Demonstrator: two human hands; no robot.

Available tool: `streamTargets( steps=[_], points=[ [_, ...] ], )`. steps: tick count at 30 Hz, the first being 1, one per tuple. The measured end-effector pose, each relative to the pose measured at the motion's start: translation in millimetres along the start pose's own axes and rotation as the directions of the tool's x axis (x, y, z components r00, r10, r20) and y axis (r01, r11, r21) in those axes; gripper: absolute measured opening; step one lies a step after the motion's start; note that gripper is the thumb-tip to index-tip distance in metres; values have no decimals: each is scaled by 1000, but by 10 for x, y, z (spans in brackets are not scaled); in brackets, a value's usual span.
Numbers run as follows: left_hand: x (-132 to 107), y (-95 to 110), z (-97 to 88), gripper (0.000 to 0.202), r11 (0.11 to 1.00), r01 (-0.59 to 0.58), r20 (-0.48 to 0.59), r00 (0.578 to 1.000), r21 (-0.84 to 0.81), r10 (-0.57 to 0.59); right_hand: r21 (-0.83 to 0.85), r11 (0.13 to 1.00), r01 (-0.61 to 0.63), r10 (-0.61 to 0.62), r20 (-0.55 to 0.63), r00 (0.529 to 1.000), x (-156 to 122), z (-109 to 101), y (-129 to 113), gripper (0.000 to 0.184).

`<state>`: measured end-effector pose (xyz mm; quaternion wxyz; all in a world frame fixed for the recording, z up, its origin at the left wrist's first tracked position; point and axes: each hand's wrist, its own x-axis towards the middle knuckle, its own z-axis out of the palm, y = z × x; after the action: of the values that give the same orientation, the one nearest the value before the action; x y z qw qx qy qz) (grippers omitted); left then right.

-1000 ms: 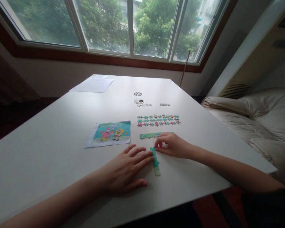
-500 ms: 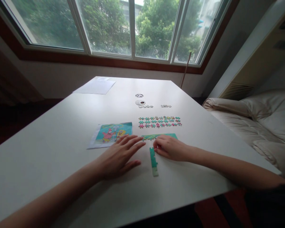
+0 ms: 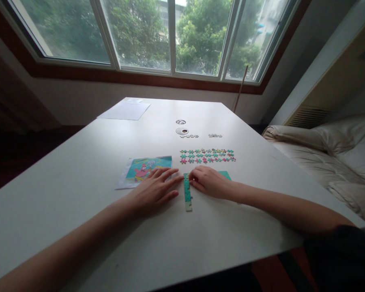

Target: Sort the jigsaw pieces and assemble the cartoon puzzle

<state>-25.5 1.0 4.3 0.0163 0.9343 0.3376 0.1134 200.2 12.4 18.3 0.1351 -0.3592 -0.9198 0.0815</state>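
A short joined strip of teal puzzle pieces (image 3: 187, 194) lies upright on the white table (image 3: 79, 170). My left hand (image 3: 153, 191) rests flat with its fingers spread just left of the strip, its fingertips over the edge of a cartoon picture sheet (image 3: 146, 170). My right hand (image 3: 209, 182) lies palm down to the right of the strip, fingers curled against the strip's top end. It covers most of a second, sideways teal strip (image 3: 225, 174). The two strips meet under my right fingers.
Rows of loose puzzle pieces (image 3: 207, 155) lie behind my hands, with two smaller clusters (image 3: 214, 135) and two round discs (image 3: 181, 130) farther back. A white paper sheet (image 3: 124, 110) lies at the far left corner. A cream sofa (image 3: 328, 150) stands right of the table.
The upright strip has slid left and away from me to the end of the sideways strip. Both hands have moved with it, and the left fingers now reach the picture sheet.
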Motion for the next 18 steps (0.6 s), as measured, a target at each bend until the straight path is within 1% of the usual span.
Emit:
streamTargets(
  steps=[7, 18],
  points=[
    [24, 6, -19, 40, 1000, 18, 41, 999, 1, -18, -6, 1000, -21, 21, 10, 1000, -6, -18, -10, 10],
    [14, 42, -51, 38, 1000, -5, 23, 1000, 2, 5, -15, 1000, -4, 4, 11, 1000, 13, -27, -3, 10]
  ],
)
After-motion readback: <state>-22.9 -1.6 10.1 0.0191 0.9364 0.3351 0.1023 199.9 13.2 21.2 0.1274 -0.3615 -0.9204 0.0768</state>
